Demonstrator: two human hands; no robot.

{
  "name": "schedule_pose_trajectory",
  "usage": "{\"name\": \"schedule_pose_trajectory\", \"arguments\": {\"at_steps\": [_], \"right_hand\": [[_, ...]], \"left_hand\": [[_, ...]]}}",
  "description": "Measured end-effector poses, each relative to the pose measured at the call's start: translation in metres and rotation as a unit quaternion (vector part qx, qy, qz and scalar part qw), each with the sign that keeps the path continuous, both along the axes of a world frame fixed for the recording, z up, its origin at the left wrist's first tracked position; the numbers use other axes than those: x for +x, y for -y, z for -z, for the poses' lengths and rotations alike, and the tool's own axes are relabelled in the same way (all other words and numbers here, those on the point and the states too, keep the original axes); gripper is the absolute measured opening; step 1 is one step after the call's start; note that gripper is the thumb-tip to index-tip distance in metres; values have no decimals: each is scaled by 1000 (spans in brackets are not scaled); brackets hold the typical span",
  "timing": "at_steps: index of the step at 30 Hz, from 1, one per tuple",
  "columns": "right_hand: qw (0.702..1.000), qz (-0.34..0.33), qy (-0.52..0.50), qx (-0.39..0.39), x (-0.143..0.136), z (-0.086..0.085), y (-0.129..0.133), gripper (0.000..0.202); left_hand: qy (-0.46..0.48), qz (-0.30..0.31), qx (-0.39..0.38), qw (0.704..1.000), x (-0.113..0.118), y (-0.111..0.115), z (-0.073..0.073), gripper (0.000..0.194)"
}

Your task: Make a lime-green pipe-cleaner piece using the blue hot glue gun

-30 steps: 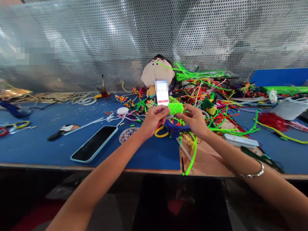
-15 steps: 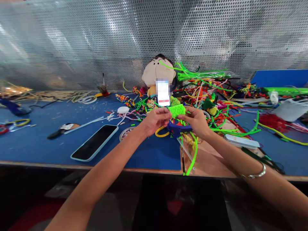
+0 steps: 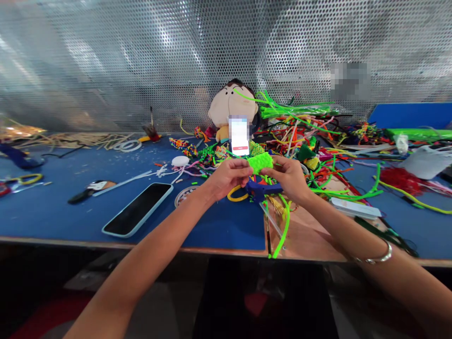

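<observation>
Between my two hands, above the middle of the table, is a bright green fuzzy piece [image 3: 260, 163], roughly rectangular and bumpy, like bent pipe cleaners. My left hand [image 3: 231, 176] pinches its left end with thumb and fingers. On its right end, my right hand [image 3: 290, 176] has its fingers closed too. Just beneath lies a dark blue tool [image 3: 259, 189], partly hidden by the hands, which looks like a glue gun. Loose green pipe cleaners [image 3: 284, 230] hang down near the table's front edge. A yellow ring [image 3: 237, 198] lies below my left hand.
A phone with a lit screen [image 3: 240, 136] leans against a plush doll [image 3: 233, 103] at the back. Another phone [image 3: 138, 209] lies on the blue table [image 3: 226, 230] at left. Tangled coloured pipe cleaners [image 3: 332, 174] spread to the right. A perforated metal panel [image 3: 141, 61] stands behind.
Almost nothing differs. The green fuzzy piece is turned very slightly between my fingers; both hands keep their hold in the same place.
</observation>
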State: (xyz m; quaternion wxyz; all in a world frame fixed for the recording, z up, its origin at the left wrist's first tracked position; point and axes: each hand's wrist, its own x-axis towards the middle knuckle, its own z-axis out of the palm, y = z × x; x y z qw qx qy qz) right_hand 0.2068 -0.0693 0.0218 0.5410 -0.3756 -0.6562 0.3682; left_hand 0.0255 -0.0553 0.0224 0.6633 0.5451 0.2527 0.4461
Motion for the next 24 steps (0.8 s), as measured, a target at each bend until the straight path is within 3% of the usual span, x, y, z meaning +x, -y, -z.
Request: {"name": "schedule_pose_trajectory", "arguments": {"at_steps": [4,9,15,24], "right_hand": [[994,-53,-90,-32,-3,-4,2,25],[963,-143,-197,-113,-3,-10,6,28],[942,-182,-221,-174,3,-10,4,28],[933,-189,-224,-210,5,-8,3,27]], "left_hand": [[14,-5,29,999,1,0,1,28],[29,-2,44,999,0,-1,0,29],[21,14,34,999,0,0,1,34],[14,-15,46,999,2,0,3,31]]}}
